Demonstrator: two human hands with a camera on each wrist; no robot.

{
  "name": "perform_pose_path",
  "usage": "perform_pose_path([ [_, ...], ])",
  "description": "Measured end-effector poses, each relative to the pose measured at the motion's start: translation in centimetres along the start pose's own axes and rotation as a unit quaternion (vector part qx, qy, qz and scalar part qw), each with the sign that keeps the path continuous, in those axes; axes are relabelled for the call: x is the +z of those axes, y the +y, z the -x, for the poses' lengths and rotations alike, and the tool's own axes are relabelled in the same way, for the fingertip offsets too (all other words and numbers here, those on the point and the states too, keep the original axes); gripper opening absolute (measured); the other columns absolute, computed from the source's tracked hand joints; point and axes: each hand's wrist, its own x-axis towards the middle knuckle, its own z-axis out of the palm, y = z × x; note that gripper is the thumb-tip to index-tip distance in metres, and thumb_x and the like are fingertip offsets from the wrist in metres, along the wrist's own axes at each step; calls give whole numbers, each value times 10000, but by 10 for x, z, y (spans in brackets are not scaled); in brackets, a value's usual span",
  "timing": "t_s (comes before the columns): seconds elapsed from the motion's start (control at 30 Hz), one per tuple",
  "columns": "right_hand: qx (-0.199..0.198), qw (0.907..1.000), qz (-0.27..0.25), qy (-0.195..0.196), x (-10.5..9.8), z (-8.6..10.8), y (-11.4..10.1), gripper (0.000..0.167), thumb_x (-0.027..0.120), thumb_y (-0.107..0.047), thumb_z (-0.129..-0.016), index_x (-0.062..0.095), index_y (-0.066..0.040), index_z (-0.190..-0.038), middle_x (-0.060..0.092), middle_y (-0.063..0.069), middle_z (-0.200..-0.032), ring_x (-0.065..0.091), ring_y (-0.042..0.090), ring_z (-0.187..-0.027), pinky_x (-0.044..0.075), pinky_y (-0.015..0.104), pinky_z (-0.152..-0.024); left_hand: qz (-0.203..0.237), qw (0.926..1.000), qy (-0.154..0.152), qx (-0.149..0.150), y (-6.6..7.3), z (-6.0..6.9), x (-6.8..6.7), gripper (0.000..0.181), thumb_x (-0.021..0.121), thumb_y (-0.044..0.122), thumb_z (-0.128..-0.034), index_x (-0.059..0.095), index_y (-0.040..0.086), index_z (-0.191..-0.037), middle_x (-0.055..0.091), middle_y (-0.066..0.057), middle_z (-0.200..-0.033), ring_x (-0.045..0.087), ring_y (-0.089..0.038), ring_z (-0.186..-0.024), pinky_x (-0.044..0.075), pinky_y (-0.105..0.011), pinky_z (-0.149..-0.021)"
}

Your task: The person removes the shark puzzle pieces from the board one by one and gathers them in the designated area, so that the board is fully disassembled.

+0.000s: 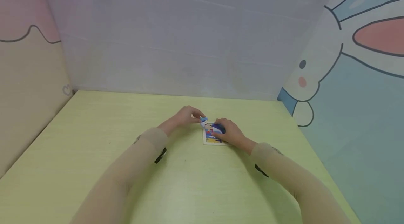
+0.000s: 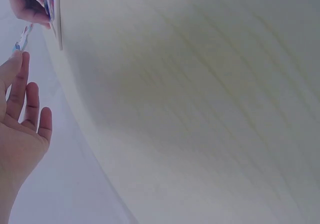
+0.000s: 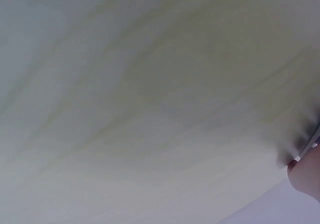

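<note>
Bordering the pale yellow tbl (image 1: 53, 168) on far L: side wall (image 1: 25, 87), pink above, cream below, wavy dark line btwn, small heart outline (image 1: 67, 89) near its lower R corner. Back wall (image 1: 173, 41) pale lilac-grey w/ faint horiz. creases, runs full width behind tbl. Next, L sleeve (image 1: 139, 157), beige, reaching fwd; dark strap (image 1: 160, 155) shows under the wrist. L hand (image 1: 184, 116) pinches a small blue & white pc (image 1: 203, 121) btwn thumb & index tip; L wrist view has its other fingers loosely bent & apart. Pc sits at upper L corner of the pic board (image 1: 212, 140), overlapping it in head view; can't tell if the two touch. Board: white border, multicol. print (blue, red, yellow), on tbl towards the back, just R of ctr. R hand (image 1: 231, 132) covers board's R part, thumb & fingers apart, bent over the print; can't tell whether it grips or only presses. R wrist view: just a bit of hand at R edge, no help. R sleeve (image 1: 290, 171) also beige, w/ dark strap (image 1: 261, 170) beneath. Far R: blue-green wall (image 1: 363, 140) w/ white cartoon rabbit (image 1: 325, 48), ears pink inside.
</note>
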Motion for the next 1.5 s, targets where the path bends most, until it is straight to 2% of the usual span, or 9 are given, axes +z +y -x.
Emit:
perform_pose_path([
  [0.3,-37,9984,528,-214,-6,-5,0,569,638,-523,-841,552,-152,-1264,530,80,-1345,478,281,-1233,368,456,-1029,-161,9999,6,1,-10,25,-26,230,644,195,-903,696,168,-1125,692,19,-972,595,-156,-952,470,-380,-884],
  [0.57,-140,9984,532,-138,-7,-3,3,551,647,-499,-844,546,-147,-1256,545,74,-1315,504,265,-1184,399,451,-990,-170,9998,8,-41,-30,51,-50,226,648,200,-899,699,179,-1119,690,49,-943,579,-158,-945,460,-374,-839],
  [0.7,-143,9985,516,-137,-9,-2,2,545,647,-494,-847,546,-143,-1251,548,76,-1308,503,268,-1183,398,457,-989,-50,9998,38,-175,-42,62,-62,224,651,194,-897,704,192,-1115,697,45,-985,556,-173,-948,451,-347,-781],
  [0.8,-150,9985,517,-127,-9,-1,3,547,646,-495,-846,544,-142,-1252,547,79,-1307,502,272,-1184,399,462,-987,-55,9997,68,-209,-51,69,-69,224,646,187,-900,704,194,-1116,694,24,-1031,550,-192,-966,457,-369,-788],
  [0.93,-160,9988,458,-94,-9,0,5,543,647,-493,-847,547,-141,-1249,540,93,-1318,497,289,-1199,395,475,-992,-115,9992,178,-338,-66,78,-74,221,633,176,-909,702,185,-1119,692,17,-1018,551,-189,-953,459,-384,-809],
  [1.17,-109,9990,424,-79,-8,1,8,546,637,-507,-848,543,-154,-1254,533,91,-1330,491,297,-1208,390,480,-999,52,9971,405,-643,-92,90,-79,225,629,129,-908,700,129,-1121,692,-28,-980,532,-196,-886,432,-304,-705],
  [1.33,-119,9990,424,-53,-10,2,5,544,641,-487,-853,537,-141,-1259,531,100,-1329,490,300,-1206,387,483,-999,260,9954,480,-787,-101,89,-77,228,610,97,-915,694,99,-1126,681,-69,-988,509,-218,-876,404,-298,-677],
  [1.5,-121,9991,390,-61,-10,3,3,534,639,-482,-857,538,-140,-1255,534,97,-1325,493,295,-1202,385,478,-1003,157,9945,631,-826,-108,82,-69,237,603,93,-918,681,68,-1140,673,-120,-1075,554,-247,-957,452,-350,-789],
])
